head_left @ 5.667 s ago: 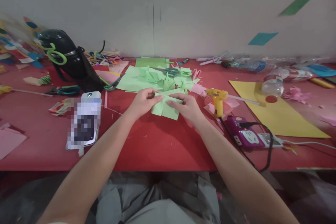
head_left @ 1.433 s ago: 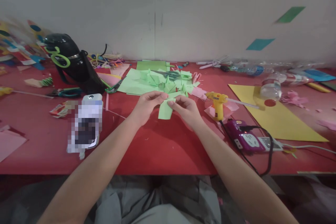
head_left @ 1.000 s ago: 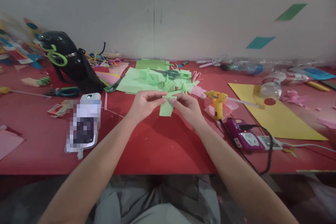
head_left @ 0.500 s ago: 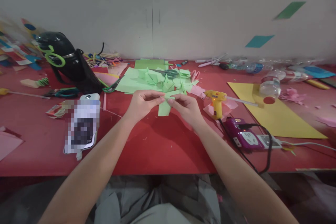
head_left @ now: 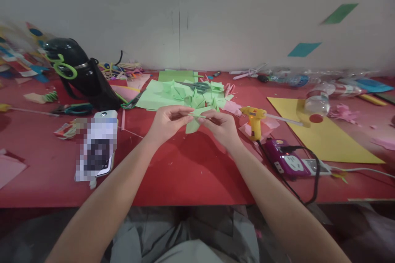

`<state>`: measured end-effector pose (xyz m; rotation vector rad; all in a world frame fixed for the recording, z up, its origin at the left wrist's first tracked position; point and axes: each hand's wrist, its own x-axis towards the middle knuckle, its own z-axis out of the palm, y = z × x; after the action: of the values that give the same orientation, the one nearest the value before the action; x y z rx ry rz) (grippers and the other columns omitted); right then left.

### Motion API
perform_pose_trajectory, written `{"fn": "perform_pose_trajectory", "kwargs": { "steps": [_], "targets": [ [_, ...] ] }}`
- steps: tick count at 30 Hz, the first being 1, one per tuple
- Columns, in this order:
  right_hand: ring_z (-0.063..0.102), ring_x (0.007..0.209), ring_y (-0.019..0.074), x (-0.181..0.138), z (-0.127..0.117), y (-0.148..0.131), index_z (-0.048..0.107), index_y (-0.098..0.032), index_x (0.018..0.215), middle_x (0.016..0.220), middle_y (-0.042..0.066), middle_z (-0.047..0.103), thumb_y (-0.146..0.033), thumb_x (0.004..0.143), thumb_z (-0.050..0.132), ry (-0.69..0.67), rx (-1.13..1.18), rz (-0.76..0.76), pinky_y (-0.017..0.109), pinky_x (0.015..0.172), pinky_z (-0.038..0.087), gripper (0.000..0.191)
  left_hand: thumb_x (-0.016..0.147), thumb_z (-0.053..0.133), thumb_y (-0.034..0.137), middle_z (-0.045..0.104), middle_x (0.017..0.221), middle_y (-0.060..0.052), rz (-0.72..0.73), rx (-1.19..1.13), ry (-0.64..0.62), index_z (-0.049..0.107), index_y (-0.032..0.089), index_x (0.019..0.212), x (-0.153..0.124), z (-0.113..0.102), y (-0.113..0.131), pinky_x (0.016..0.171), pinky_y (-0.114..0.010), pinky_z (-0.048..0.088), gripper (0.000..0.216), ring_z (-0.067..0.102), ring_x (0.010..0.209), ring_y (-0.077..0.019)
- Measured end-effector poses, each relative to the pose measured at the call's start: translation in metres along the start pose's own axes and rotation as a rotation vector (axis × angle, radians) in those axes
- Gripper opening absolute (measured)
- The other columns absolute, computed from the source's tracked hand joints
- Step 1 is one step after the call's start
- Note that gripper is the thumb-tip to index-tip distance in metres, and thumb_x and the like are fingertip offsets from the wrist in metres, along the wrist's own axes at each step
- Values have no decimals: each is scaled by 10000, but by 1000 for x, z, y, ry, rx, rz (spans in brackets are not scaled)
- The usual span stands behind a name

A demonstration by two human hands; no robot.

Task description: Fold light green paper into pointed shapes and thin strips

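Note:
Between my two hands is a small piece of green paper (head_left: 193, 125) with a fold across its upper part. My left hand (head_left: 169, 123) pinches it from the left with thumb and fingertips. From the right, my right hand (head_left: 218, 126) grips the same paper between thumb and fingers. Just beyond my hands lie folded light green paper pieces (head_left: 197, 99) on a light green sheet (head_left: 149, 95). Dark-handled scissors (head_left: 199, 86) rest among them. My fingers cover parts of the held paper.
A yellow glue gun (head_left: 255, 121) stands right of my hands, its cord running to a purple power socket (head_left: 285, 160). A yellow sheet (head_left: 333, 139) and plastic bottles (head_left: 317, 100) lie farther right. To the left are a phone (head_left: 98, 144) and a black bottle (head_left: 70, 59).
The green paper has tilted between my fingers, and its lower flap shows shorter and narrower. Both hands stay in nearly the same place, still pinching it.

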<state>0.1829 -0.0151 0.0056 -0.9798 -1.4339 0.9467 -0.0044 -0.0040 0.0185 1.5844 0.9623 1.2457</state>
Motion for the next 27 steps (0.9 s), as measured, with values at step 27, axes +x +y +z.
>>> {"fn": "perform_pose_trajectory", "kwargs": {
  "steps": [27],
  "targets": [
    [657, 1022, 236, 0, -1, 6, 712, -235, 1086, 1095, 71, 718, -541, 720, 773, -37, 78, 184, 353, 860, 527, 481, 692, 809, 383, 742, 834, -50, -98, 36, 51, 698, 175, 858, 5, -1, -18, 719, -295, 557, 288, 689, 782, -194]
  ]
}}
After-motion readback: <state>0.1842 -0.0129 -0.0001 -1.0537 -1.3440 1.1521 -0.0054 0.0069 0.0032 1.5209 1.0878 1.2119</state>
